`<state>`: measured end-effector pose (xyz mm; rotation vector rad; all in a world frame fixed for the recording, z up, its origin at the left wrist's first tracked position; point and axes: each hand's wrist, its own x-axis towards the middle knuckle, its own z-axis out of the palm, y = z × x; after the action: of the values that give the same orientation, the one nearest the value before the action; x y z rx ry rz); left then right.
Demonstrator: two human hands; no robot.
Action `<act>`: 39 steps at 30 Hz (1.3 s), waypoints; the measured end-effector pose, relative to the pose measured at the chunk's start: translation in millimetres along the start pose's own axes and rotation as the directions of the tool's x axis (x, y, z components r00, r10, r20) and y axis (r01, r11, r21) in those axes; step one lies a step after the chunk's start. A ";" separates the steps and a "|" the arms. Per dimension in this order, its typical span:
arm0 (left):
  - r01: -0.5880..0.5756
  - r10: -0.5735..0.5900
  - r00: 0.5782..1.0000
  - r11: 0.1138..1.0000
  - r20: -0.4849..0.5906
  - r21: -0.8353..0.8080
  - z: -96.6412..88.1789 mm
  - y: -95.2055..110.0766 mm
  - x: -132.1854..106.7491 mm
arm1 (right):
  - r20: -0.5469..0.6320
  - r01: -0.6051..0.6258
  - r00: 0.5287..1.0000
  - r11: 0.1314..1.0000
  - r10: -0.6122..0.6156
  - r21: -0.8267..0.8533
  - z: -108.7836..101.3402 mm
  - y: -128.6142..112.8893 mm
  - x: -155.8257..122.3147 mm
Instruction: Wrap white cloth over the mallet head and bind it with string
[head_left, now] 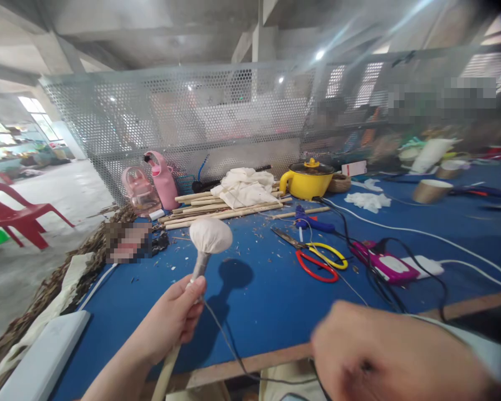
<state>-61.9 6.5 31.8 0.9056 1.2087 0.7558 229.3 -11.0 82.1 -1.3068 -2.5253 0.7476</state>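
Observation:
My left hand (179, 312) is closed round a pale wooden stick (167, 370) near its upper end. On top of the stick sits a rounded head wrapped in white cloth (211, 235), gathered at the neck under a grey binding (201, 264). A thin grey cord (229, 342) hangs from the neck by my fingers and curves down to the right, toward my right hand (367, 351). That hand is blurred, close to the camera and curled like a fist. Its fingertips are hidden, so what it holds cannot be made out.
Scissors (317, 262) with red and yellow handles lie on the blue tabletop (267, 312), near blue-handled pliers (313, 221). Behind are wooden sticks (217, 211), white cloth (248, 186), a yellow pot (309, 181) and pink bottles (163, 181). Cables surround a magenta device (386, 264). Perforated metal screen (171, 122) stands behind.

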 end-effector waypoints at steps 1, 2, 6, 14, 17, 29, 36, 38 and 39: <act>-0.010 0.010 1.000 1.000 0.002 0.027 2.1 4.1 1.9 | 0.010 0.001 1.000 1.000 -0.001 -0.002 0.0 8.8 13.5; -0.022 0.021 1.000 0.998 0.006 0.053 3.8 8.3 4.1 | -0.034 -0.042 0.999 0.999 0.041 -0.034 -0.1 21.5 28.8; -0.044 0.041 0.999 0.989 0.024 0.140 6.0 25.5 16.0 | -0.411 -0.587 0.787 0.763 0.459 -0.272 -3.5 90.8 79.8; -0.011 0.006 0.997 0.998 0.081 0.062 -8.8 37.6 47.7 | -0.279 -0.653 0.758 0.676 0.590 -0.342 -1.8 149.7 80.4; -0.002 0.004 0.996 1.000 0.085 -0.026 -16.4 28.4 55.1 | -0.293 -0.630 0.774 0.727 0.561 -0.273 -1.2 156.0 78.3; 0.054 -0.040 0.989 0.994 0.140 -0.099 -25.5 13.7 54.9 | -0.567 -0.645 0.682 0.745 0.462 -0.168 9.6 126.6 71.0; 0.048 -0.028 0.987 0.992 0.160 -0.118 -27.1 13.5 53.0 | -0.252 0.091 0.957 0.975 -0.141 -0.202 72.8 3.5 69.5; 0.050 -0.034 0.988 0.993 0.148 -0.111 -27.7 12.5 54.0 | -0.158 0.104 0.971 0.916 -0.178 -0.388 103.2 -18.3 64.7; 0.056 -0.040 0.989 0.993 0.140 -0.106 -28.0 11.9 54.6 | -0.157 0.084 0.972 0.888 -0.172 -0.452 115.0 -26.8 60.0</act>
<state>-78.3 64.5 15.2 0.8218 1.0537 0.7025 129.6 -15.0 -5.0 -1.2391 -2.6755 0.0033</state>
